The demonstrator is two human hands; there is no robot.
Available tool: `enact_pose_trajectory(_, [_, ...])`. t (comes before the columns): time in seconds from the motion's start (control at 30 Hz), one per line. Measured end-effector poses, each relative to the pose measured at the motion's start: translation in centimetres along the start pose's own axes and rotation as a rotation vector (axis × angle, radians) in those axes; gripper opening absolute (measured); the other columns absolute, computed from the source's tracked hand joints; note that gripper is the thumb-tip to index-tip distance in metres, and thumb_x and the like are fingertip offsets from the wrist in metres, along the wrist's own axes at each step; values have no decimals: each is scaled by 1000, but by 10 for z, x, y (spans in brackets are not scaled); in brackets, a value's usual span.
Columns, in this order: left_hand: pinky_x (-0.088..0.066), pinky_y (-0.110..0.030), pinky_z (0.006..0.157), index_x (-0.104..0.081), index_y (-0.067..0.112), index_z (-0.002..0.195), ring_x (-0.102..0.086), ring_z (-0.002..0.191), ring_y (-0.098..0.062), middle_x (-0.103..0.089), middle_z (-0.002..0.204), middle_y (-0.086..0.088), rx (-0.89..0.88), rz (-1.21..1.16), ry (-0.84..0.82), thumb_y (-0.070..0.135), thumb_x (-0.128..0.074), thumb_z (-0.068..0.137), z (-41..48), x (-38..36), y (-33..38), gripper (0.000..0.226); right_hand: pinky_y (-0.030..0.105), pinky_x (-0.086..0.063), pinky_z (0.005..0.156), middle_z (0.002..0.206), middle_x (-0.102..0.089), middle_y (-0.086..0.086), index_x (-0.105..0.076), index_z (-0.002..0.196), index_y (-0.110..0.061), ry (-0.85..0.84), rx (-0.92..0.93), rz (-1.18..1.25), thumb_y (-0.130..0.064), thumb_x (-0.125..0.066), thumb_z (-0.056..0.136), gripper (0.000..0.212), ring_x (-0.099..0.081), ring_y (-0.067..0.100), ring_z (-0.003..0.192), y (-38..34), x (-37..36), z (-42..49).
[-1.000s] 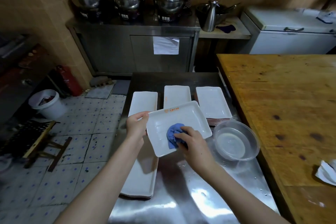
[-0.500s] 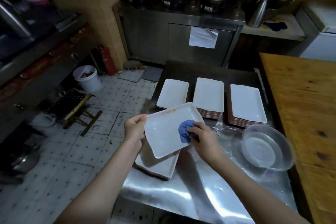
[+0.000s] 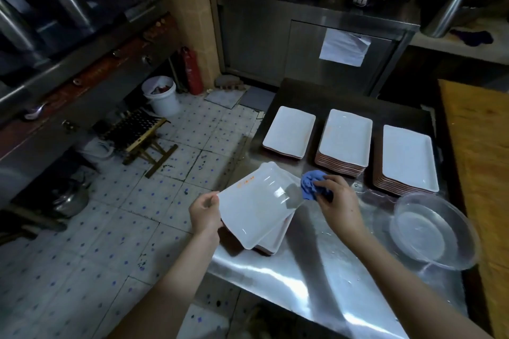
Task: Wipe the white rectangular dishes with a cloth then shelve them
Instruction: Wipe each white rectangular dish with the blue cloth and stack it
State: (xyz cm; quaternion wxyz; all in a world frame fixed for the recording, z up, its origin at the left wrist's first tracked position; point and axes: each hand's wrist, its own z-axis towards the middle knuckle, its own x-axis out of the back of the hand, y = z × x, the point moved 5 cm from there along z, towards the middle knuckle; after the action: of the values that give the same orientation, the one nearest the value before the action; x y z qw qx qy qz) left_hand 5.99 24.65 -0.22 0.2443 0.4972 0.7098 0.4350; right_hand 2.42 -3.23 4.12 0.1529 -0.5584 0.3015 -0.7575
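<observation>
My left hand (image 3: pixel 205 213) grips the left edge of a white rectangular dish (image 3: pixel 256 206) with orange lettering, held tilted just above a low pile of dishes (image 3: pixel 274 242) on the steel table. Bunched in my right hand (image 3: pixel 337 201) is a blue cloth (image 3: pixel 311 186), now at the dish's right corner, off its middle. Farther back stand three stacks of white dishes: a low left stack (image 3: pixel 289 131), a taller middle stack (image 3: pixel 345 140) and a right stack (image 3: pixel 407 157).
A clear plastic bowl (image 3: pixel 432 228) with water sits on the steel table (image 3: pixel 316 283) at the right. A wooden table (image 3: pixel 479 146) adjoins it. Left on the tiled floor are a folding stool (image 3: pixel 140 135), a white bucket (image 3: pixel 162 96) and a kettle (image 3: pixel 68 198).
The view has swung left and down. My right hand slid the blue cloth from the dish's middle to its right corner. The dish has dropped closer to the pile beneath.
</observation>
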Motion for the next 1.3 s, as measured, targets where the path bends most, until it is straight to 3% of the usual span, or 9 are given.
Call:
enact_pose_trajectory(0.23, [-54, -36, 67, -59, 11, 95, -62, 100, -30, -61, 107, -13, 59, -28, 38, 7, -49, 98, -2, 6, -23, 11, 23, -45, 80, 110, -61, 8, -71, 100, -5, -39, 14, 3, 0, -70, 77, 23, -61, 22, 94, 2, -6, -10])
enact_pose_trajectory(0.4, [-52, -31, 56, -57, 14, 91, -64, 98, -37, -63, 109, -19, 51, 82, -47, 7, -52, 96, -3, 3, -27, 10, 15, -39, 80, 110, -61, 7, -71, 100, -5, -44, 16, -7, -1, -70, 78, 23, -60, 21, 96, -2, -7, -11])
enact_pose_trajectory(0.57, [-38, -12, 35, -64, 1, 107, -53, 63, -18, -59, 78, -8, -52, 285, -115, 9, -52, 96, -6, 3, -20, 18, 6, -32, 76, 110, -61, 8, -70, 100, -3, -37, 3, 9, 1, -69, 78, 22, -59, 20, 94, -6, -8, -7])
enact_pose_trajectory(0.7, [-33, -12, 33, -64, 6, 105, -42, 54, -14, -51, 68, -2, -69, 317, -157, 11, -51, 96, -3, -1, -12, 17, 8, -35, 76, 109, -61, 8, -70, 100, -2, -27, 15, 30, 2, -68, 78, 22, -59, 19, 92, -9, -7, -2])
enact_pose_trajectory(0.77, [-36, -13, 36, -63, 11, 107, -44, 56, -14, -53, 70, -1, -79, 311, -172, 14, -51, 97, 0, -6, -5, 16, 16, -41, 78, 108, -61, 7, -70, 100, -3, -23, 16, 42, 2, -68, 78, 23, -60, 19, 92, -7, -6, 0])
enact_pose_trajectory(0.87, [-44, -23, 52, -63, 12, 105, -49, 64, -14, -54, 74, 4, -82, 273, -198, 14, -52, 96, 4, -16, 5, 14, 24, -46, 80, 108, -61, 7, -70, 100, -3, -15, 0, 60, 3, -67, 78, 23, -59, 18, 91, -3, -4, 3])
enact_pose_trajectory(0.97, [-43, -25, 55, -61, 14, 103, -51, 66, -13, -54, 79, 9, -85, 263, -226, 13, -52, 97, 11, -29, 14, 11, 26, -48, 79, 108, -61, 6, -70, 101, -4, 0, -11, 64, 3, -67, 78, 24, -60, 19, 90, 2, -1, 6])
enact_pose_trajectory(1.17, [-46, -24, 56, -61, 14, 104, -52, 63, -12, -60, 92, 1, -85, 254, -288, 9, -53, 95, 29, -63, 29, 13, 1, -35, 74, 105, -62, 7, -70, 100, -1, 31, -56, 56, 5, -66, 77, 24, -55, 11, 84, 19, 11, 12])
enact_pose_trajectory(1.3, [-46, -24, 56, -60, 15, 106, -52, 63, -13, -60, 94, -2, -81, 255, -335, 12, -54, 96, 43, -91, 39, 12, 22, -45, 81, 104, -62, 7, -70, 100, -4, 64, -102, 56, 4, -67, 77, 25, -60, 19, 91, 35, 19, 20])
